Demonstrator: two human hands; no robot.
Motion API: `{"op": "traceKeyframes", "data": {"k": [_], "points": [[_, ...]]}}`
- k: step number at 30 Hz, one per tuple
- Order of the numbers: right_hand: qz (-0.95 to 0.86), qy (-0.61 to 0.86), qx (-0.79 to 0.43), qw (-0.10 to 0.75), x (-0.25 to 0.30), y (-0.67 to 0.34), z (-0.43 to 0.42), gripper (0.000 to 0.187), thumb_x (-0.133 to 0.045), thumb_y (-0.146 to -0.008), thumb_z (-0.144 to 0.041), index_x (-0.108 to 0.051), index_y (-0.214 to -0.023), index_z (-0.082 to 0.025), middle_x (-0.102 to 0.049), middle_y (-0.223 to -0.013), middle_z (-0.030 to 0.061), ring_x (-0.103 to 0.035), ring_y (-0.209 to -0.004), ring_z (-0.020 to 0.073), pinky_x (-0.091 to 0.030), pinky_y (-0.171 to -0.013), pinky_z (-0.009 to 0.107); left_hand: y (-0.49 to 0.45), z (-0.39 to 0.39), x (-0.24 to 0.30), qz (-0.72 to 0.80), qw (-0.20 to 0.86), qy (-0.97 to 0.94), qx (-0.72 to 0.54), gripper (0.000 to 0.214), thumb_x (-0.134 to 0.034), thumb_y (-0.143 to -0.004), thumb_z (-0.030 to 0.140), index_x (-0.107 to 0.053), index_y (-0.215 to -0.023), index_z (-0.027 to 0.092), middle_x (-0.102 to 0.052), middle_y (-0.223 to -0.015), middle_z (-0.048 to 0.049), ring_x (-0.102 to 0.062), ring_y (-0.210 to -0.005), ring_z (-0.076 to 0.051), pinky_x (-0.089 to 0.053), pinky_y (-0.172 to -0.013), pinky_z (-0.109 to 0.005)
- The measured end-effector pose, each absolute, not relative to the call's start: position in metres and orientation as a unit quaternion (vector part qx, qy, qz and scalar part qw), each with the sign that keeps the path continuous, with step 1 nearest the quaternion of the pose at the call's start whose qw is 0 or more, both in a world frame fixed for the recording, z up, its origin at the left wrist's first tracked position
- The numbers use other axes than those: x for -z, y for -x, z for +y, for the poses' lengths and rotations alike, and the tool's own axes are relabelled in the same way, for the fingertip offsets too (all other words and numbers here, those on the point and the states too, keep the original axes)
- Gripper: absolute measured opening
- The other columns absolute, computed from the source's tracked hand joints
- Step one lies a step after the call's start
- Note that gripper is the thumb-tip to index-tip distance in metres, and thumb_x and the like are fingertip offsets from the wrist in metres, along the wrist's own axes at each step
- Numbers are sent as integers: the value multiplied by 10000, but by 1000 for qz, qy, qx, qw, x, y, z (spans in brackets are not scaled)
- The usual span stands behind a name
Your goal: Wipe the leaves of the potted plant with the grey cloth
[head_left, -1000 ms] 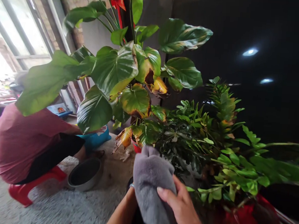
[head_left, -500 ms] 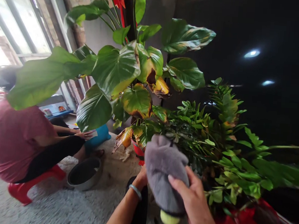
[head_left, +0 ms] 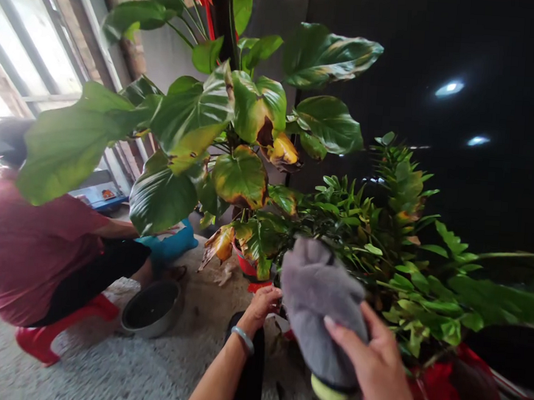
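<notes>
My right hand [head_left: 376, 369] is closed on a grey fluffy duster mitt [head_left: 317, 301] with a yellow-green handle end [head_left: 326, 394], holding it against the small-leaved plant [head_left: 382, 251]. My left hand [head_left: 262, 303], with a bracelet on the wrist, reaches toward the red pot [head_left: 246, 265] of the big-leaved plant [head_left: 199, 128]; its fingers are curled near the low leaves, and I cannot make out anything in them.
A person in a red shirt [head_left: 30, 250] crouches on a red stool [head_left: 38, 339] at the left, beside a metal bowl [head_left: 150, 307] and a blue bag [head_left: 167, 245]. A second red pot [head_left: 459, 390] stands at the lower right. Dark glossy wall behind; windows at far left.
My right hand has carried the duster to the right, onto the small-leaved plant. My left hand has come out from behind it toward the red pot.
</notes>
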State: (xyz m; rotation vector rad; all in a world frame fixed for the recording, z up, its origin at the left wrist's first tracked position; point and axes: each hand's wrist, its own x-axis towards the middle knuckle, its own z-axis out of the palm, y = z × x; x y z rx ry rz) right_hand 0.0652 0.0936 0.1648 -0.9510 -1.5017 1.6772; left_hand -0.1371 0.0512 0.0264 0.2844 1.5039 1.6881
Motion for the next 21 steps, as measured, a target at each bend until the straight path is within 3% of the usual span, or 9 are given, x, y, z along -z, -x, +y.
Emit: {"op": "traceKeyframes", "data": {"k": [2, 4, 9, 12, 14, 19, 21], "points": [[-574, 365, -593, 431, -175, -55, 115, 472, -749, -538, -480, -697, -905, -188, -746, -838, 68, -661, -784, 271, -498, -726, 348, 137, 52, -27, 587, 431, -118, -675, 227, -749, -523, 307, -582, -573, 162, -542, -547, 11, -491, -539, -124, -357, -532, -252], [-574, 380, -556, 466, -171, -41, 127, 456, -740, -529, -488, -697, -869, -187, -744, -810, 66, -656, -788, 275, -493, -737, 357, 137, 52, -27, 579, 437, -120, -678, 277, -770, -486, 332, -574, -579, 161, -548, -557, 14, -488, -516, -106, -342, -516, -235], [-585, 399, -642, 294, -118, -44, 94, 419, -739, -475, -421, -725, -821, -186, -755, -811, 72, -671, -815, 317, -513, -753, 387, 139, 51, -25, 570, 433, -119, -689, 299, -788, -477, 333, -563, -554, 152, -523, -505, 41, -461, -490, -83, -332, -521, -229], [-560, 445, -650, 257, -100, -75, 77, 448, -788, -445, -378, -734, -855, -204, -757, -885, 68, -667, -910, 334, -522, -767, 365, 141, 50, -23, 568, 428, -113, -693, 298, -793, -477, 326, -567, -558, 148, -528, -492, 46, -461, -485, -79, -332, -521, -227], [-540, 469, -640, 281, -107, -91, 86, 501, -806, -444, -403, -728, -895, -199, -756, -886, 72, -669, -893, 336, -527, -737, 364, 142, 49, -24, 566, 435, -113, -691, 311, -801, -466, 331, -570, -572, 152, -543, -510, 44, -484, -493, -87, -337, -515, -226], [-492, 450, -592, 452, -147, -76, 135, 552, -767, -502, -470, -696, -966, -180, -748, -830, 56, -664, -859, 299, -503, -766, 367, 140, 47, -30, 567, 446, -121, -682, 357, -813, -440, 365, -560, -583, 158, -562, -543, 28, -494, -483, -86, -311, -481, -220], [-477, 457, -600, 451, -145, -61, 137, 531, -760, -475, -469, -693, -916, -181, -747, -816, 54, -661, -863, 299, -501, -773, 375, 137, 48, -31, 569, 446, -123, -680, 356, -810, -442, 368, -556, -581, 161, -551, -536, 33, -488, -477, -82, -309, -481, -218]]}}
